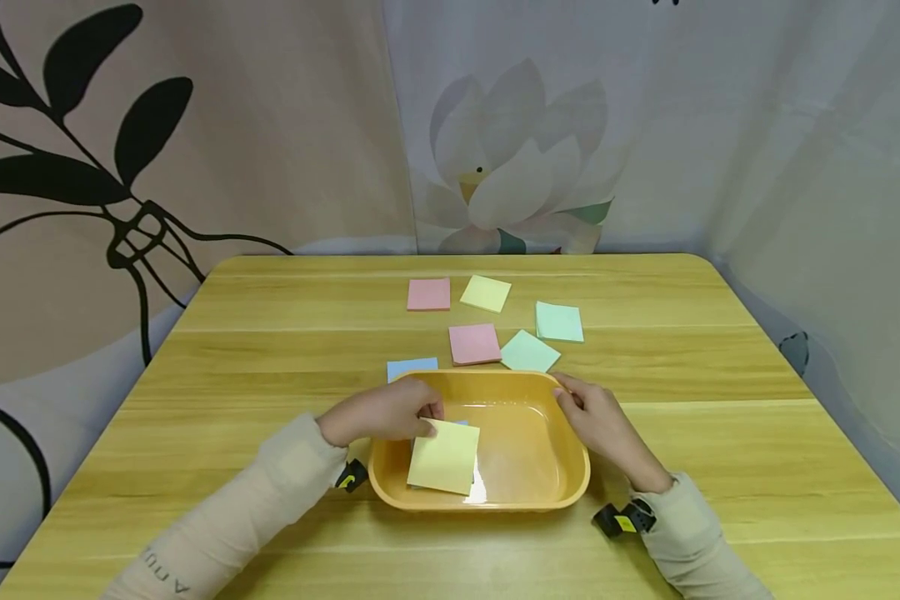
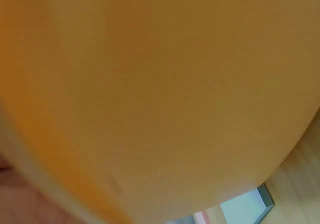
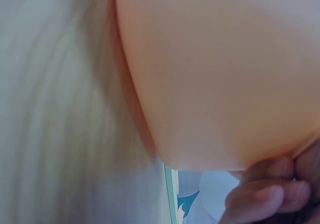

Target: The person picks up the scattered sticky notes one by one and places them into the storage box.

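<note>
We see the wooden table (image 1: 720,450), and on it, well in from the far edge, the orange plastic tub (image 1: 528,458). The right hand (image 1: 606,425) grips its far right corner. The left hand (image 1: 393,412) pinches a yellow sticky note (image 1: 444,460) over the tub's left half; beneath, we see partly a blue sticky note (image 1: 462,422).

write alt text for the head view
The left hand pinches a yellow paper square over an orange tray while the right hand grips its rim; pink, yellow, green and blue squares lie beyond it on a wooden table.
</note>
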Action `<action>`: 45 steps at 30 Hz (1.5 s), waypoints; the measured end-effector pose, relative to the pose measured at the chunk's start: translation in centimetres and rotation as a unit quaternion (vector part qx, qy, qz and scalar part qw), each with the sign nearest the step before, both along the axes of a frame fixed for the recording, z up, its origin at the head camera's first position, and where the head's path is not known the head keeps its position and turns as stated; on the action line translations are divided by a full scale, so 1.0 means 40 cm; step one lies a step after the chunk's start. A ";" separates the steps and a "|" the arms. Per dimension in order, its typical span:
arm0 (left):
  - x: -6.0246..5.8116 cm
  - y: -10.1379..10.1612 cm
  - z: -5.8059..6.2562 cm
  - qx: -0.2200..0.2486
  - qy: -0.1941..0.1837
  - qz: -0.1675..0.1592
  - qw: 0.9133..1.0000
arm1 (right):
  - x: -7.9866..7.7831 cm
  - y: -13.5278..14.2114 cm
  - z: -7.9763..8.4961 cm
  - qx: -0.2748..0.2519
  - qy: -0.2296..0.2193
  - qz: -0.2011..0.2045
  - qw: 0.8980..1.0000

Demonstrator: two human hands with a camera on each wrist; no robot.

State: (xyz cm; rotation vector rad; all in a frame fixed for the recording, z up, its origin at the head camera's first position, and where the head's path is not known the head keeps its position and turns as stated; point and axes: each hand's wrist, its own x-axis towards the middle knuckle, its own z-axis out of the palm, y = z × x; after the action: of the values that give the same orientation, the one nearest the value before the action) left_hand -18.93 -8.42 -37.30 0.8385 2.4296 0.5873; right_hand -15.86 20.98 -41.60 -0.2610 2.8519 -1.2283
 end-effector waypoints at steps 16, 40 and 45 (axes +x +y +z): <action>0.021 0.015 -0.006 -0.036 0.052 0.016 0.998 | -0.004 0.002 0.002 0.005 0.004 0.002 1.000; 0.032 0.008 -0.010 -0.038 0.142 -0.004 0.989 | 0.000 -0.001 0.004 -0.001 -0.006 0.003 1.000; 0.023 0.006 0.008 -0.020 0.123 -0.020 0.992 | 0.000 -0.001 0.003 -0.003 -0.008 0.000 1.000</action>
State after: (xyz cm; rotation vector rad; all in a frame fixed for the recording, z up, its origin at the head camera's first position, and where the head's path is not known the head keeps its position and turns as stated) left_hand -18.03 -8.20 -36.98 0.9919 2.6279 0.4392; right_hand -15.87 20.96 -41.48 -0.2507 2.8340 -1.2331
